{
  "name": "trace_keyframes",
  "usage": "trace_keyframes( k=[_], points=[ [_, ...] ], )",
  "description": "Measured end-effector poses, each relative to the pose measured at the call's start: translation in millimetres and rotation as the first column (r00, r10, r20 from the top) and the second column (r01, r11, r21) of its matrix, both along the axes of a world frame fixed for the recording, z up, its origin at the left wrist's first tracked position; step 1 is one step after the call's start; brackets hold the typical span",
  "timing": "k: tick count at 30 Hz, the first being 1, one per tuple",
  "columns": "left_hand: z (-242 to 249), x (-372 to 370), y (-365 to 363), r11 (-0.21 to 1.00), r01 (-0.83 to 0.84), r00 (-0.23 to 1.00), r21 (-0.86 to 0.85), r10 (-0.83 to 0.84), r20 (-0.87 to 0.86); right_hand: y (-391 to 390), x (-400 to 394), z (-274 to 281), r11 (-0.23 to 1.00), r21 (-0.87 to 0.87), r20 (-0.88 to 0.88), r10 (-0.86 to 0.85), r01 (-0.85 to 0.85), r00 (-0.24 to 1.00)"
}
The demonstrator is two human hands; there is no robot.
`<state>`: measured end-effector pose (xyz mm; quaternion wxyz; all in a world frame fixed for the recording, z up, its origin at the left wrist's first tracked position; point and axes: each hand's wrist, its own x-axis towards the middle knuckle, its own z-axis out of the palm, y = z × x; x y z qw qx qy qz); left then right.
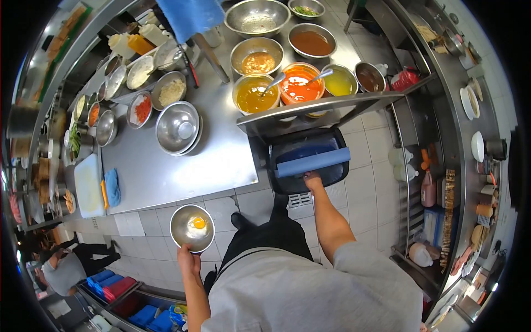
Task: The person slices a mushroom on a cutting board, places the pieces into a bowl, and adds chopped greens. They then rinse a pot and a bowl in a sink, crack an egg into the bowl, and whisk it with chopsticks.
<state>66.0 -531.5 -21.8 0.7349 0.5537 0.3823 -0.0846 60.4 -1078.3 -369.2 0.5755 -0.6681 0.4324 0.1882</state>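
A steel mixing bowl (178, 228) is in my left hand (190, 255), which grips its near rim with the fingers under it. A raw cracked egg (198, 223), yolk whole, lies inside. My right hand (312, 180) reaches down to a black bin (332, 185) on the floor. Across the bin's opening runs a long blue bar-like piece (313, 161). The right fingertips are at its lower edge and mostly hidden by it; whether they hold anything, I cannot tell.
A steel table (221, 160) bears nested bowls (177, 127), a cutting board (89, 187) and a blue cloth (112, 188). Sauce bowls, including orange sauce (301, 83), stand beyond the bin. Shelving (437, 221) lines the right. Another person (63, 268) is at the lower left.
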Motion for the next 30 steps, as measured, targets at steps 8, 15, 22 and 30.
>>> trace_keyframes(
  k=[8, 15, 22, 30],
  points=[
    [-2.5, 1.2, 14.5, 0.998, 0.019, 0.998, -0.059, -0.016, 0.055, 4.7, -5.2, 40.7, 0.789, -0.604, 0.024, 0.158, -0.112, 0.987],
    [-8.3, 8.6, 42.5, 0.991, 0.013, 0.997, -0.131, -0.003, 0.078, -1.6, -12.0, 111.4, 0.79, -0.187, -0.188, 0.555, -0.584, 0.81],
    [-19.1, 22.5, 102.1, 0.973, -0.034, 0.987, -0.228, 0.069, 0.145, 21.9, -16.9, 204.5, 0.899, -0.321, 0.009, 0.316, -0.297, 0.949],
    [-25.6, 45.1, 164.9, 0.965, -0.009, 0.978, -0.26, 0.062, 0.197, 69.4, 57.0, 370.8, 0.929, -0.371, 0.32, 0.144, -0.016, 0.936]
  ],
)
